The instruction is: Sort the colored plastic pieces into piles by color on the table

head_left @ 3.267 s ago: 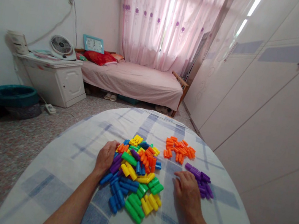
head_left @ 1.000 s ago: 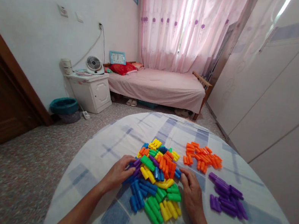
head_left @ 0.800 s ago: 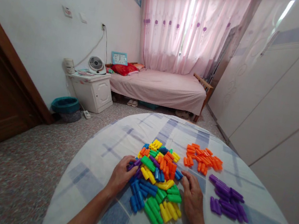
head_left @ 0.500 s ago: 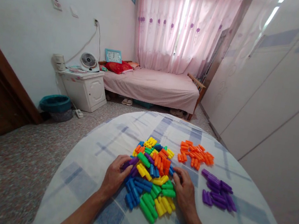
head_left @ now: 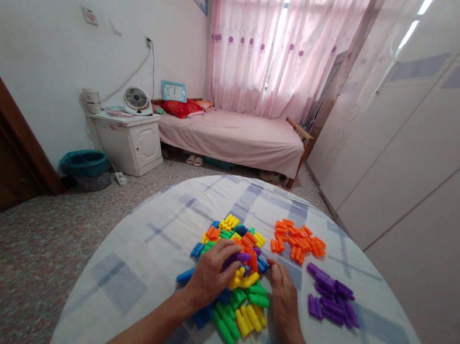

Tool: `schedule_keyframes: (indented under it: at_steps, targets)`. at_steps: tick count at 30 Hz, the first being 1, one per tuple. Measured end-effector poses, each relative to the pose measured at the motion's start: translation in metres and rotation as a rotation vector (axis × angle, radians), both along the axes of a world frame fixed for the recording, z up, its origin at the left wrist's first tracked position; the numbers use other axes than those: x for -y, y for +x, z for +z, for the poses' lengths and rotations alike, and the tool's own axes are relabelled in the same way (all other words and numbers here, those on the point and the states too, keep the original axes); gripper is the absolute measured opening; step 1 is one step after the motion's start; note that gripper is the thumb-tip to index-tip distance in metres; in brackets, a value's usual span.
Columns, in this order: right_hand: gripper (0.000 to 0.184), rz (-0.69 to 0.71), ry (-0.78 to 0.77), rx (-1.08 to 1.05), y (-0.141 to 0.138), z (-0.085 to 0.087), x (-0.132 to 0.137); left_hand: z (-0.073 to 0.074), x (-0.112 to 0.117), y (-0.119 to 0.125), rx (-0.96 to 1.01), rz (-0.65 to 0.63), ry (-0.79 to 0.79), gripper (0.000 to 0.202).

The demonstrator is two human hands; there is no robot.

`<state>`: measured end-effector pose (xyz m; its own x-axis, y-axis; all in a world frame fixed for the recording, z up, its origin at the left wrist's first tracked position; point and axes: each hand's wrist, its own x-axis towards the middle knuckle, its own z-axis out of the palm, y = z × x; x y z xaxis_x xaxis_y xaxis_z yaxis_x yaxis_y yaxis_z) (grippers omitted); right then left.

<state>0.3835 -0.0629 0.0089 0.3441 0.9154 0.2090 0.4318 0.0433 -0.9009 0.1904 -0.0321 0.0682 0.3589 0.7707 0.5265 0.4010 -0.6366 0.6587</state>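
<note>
A mixed pile of short, tube-like plastic pieces (head_left: 239, 297) in blue, green, yellow, orange and purple lies in the middle of the round table. My left hand (head_left: 214, 270) is over the left part of the pile, closed around purple plastic pieces (head_left: 243, 257); how many it holds is partly hidden by the fingers. Beside the pile's right edge rests my right hand (head_left: 284, 294), fingers stretched out near some blue pieces (head_left: 262, 264), with nothing visible in it. To the right are an orange group (head_left: 300, 242) and a purple group (head_left: 335, 297).
A checked white and blue cloth (head_left: 133, 238) covers the table. Beyond it stand a bed (head_left: 237, 132), a white bedside cabinet (head_left: 145, 145) with a fan (head_left: 136, 98), and a teal-lined bin (head_left: 85, 164). A tall white wardrobe (head_left: 426, 171) lines the right side.
My left hand has moved right across the pile, carrying purple pieces from its left side. A blue piece at the left now lies apart. The right hand stays at about the same place.
</note>
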Motion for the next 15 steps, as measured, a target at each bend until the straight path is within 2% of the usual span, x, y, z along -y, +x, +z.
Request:
schedule_keyframes:
  at_steps: [4, 6, 10, 13, 15]
  targets:
    - [0.049, 0.017, -0.019, -0.101, 0.005, -0.005, 0.001, 0.002, 0.008, 0.012, -0.07, -0.109, 0.02, 0.033]
    - [0.05, 0.014, -0.034, -0.119, 0.006, -0.005, 0.001, -0.002, 0.007, 0.007, -0.058, -0.092, 0.045, 0.033]
    - [0.05, -0.022, -0.032, -0.114, 0.004, 0.0, 0.001, -0.02, -0.012, -0.028, 0.046, 0.137, 0.028, 0.026]
    - [0.049, -0.005, 0.016, -0.068, 0.004, 0.002, 0.001, -0.04, -0.03, -0.06, 0.12, 0.322, -0.078, 0.025]
    - [0.048, -0.002, 0.048, -0.049, 0.004, 0.002, 0.001, -0.051, -0.039, -0.075, 0.138, 0.384, -0.179, 0.026]
